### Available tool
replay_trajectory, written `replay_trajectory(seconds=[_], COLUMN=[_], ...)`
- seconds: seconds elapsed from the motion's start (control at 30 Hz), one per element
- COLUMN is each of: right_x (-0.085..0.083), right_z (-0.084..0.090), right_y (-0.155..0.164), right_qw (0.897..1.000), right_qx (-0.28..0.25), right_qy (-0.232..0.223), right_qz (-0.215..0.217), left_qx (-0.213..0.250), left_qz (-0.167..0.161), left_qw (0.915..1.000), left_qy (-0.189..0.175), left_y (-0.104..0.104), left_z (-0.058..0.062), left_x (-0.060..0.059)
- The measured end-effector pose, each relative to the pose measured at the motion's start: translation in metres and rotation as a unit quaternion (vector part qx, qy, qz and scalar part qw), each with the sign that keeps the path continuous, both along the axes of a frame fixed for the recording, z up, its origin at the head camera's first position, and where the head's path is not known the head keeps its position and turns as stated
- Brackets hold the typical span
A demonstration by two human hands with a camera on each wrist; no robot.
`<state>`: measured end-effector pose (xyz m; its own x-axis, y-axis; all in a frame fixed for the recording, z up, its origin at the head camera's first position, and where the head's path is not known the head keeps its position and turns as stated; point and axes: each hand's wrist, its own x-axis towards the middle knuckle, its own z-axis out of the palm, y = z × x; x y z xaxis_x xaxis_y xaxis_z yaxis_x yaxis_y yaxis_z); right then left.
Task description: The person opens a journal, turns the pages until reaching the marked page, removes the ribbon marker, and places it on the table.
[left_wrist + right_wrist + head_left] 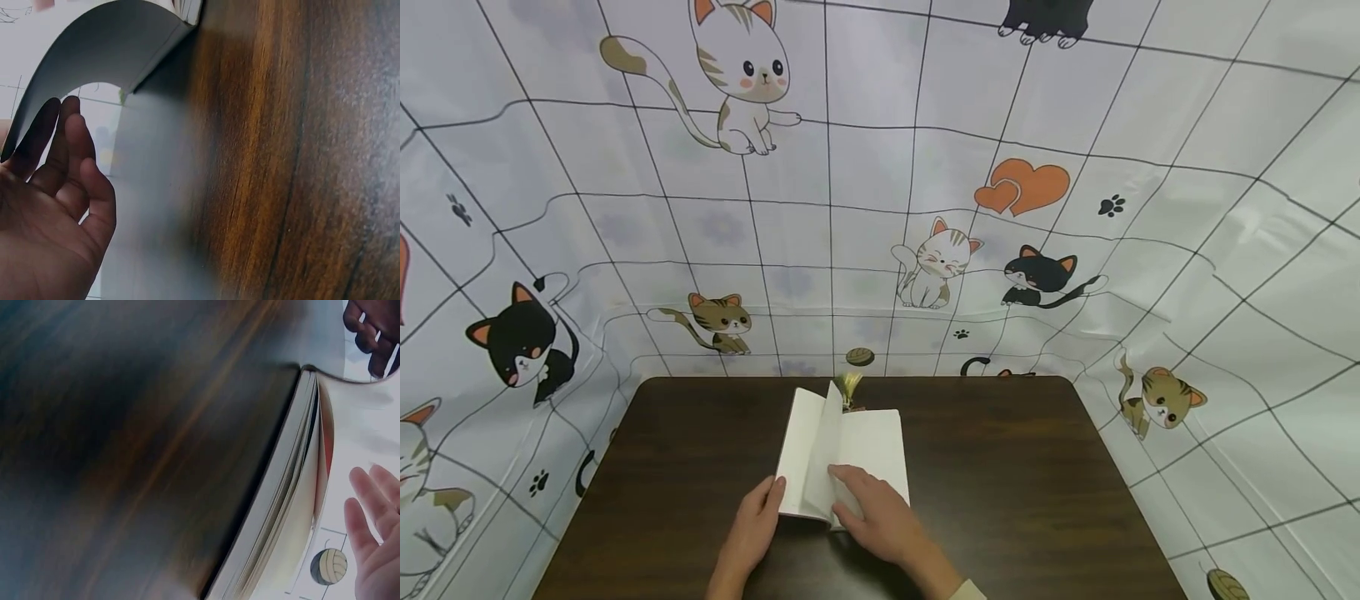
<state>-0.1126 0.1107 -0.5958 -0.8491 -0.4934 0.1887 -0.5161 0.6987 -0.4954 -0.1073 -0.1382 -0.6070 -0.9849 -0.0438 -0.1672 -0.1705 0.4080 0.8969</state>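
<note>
My left hand (pixel 751 529) lifts the bent front cover of a white paperback book (pixel 842 454), fingers nearly straight beneath it. My right hand (pixel 880 512) lies flat, fingers extended, on the open pages, upon the dark wooden table (pixel 1037 467).

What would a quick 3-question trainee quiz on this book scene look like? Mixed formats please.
1. True or false: the book lies shut on the table.
2. Multiple choice: the left hand is at the book's
A) far edge
B) near left corner, lifting the cover
C) right page
3. Fill in: the right hand rests with straight fingers on the ____ page.

Key
1. False: it is open, with a leaf standing up in the middle.
2. B: the left wrist view shows the cover curved up over the fingers.
3. Right.
</note>
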Motion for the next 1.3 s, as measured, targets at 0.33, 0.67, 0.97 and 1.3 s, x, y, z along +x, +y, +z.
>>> replay_trajectory(seconds=[0.33,0.67,0.97,1.3], right_x=[0.007,0.007,0.008,0.007], right_z=[0.0,-0.001,0.002,0.002], right_y=[-0.013,-0.014,-0.018,-0.018], right_qw=[1.0,0.999,0.998,0.999], right_qx=[0.005,0.012,0.007,0.018], right_qy=[0.006,0.022,0.046,0.031], right_qz=[0.026,0.038,0.049,0.04], left_qx=[0.015,0.041,0.07,0.052], left_qz=[-0.001,-0.025,-0.03,-0.011], left_qw=[0.9999,0.9979,0.997,0.9982], left_qy=[0.001,0.043,0.016,0.028], left_y=[0.002,0.011,0.012,0.016], left_z=[-0.002,0.001,0.006,0.002], left_x=[0.004,0.0,0.003,0.002])
